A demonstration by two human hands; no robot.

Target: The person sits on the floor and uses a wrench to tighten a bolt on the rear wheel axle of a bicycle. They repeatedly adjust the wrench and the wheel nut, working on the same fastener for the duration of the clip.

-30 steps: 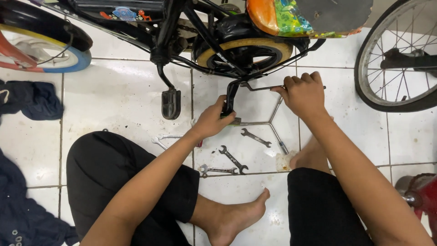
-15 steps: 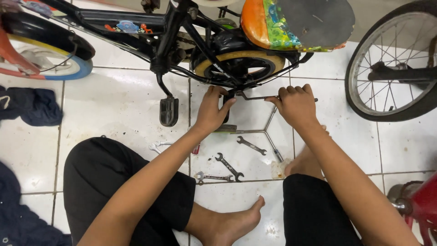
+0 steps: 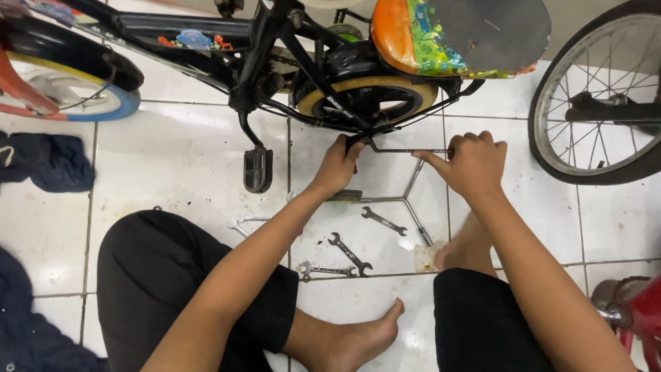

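Note:
A small black bicycle [image 3: 206,31] stands on the tiled floor in front of me, its yellow-tyred rear wheel [image 3: 372,89] under an orange and green seat [image 3: 413,34]. My left hand [image 3: 337,165] is closed around a black metal arm [image 3: 359,142] just below that wheel. My right hand [image 3: 471,162] grips the end of a thin metal rod [image 3: 406,150] that runs level from the black arm to my fingers. A black pedal [image 3: 257,169] hangs to the left of my left hand.
A three-armed wrench [image 3: 407,201] and several spanners [image 3: 350,253] lie on the tiles between my legs. Another bicycle's spoked wheel [image 3: 599,117] stands at right, dark blue cloth [image 3: 48,162] at left, a red object [image 3: 637,310] bottom right.
My left hand has moved up onto the black arm under the wheel. My right hand has come down slightly with the rod, which now lies level.

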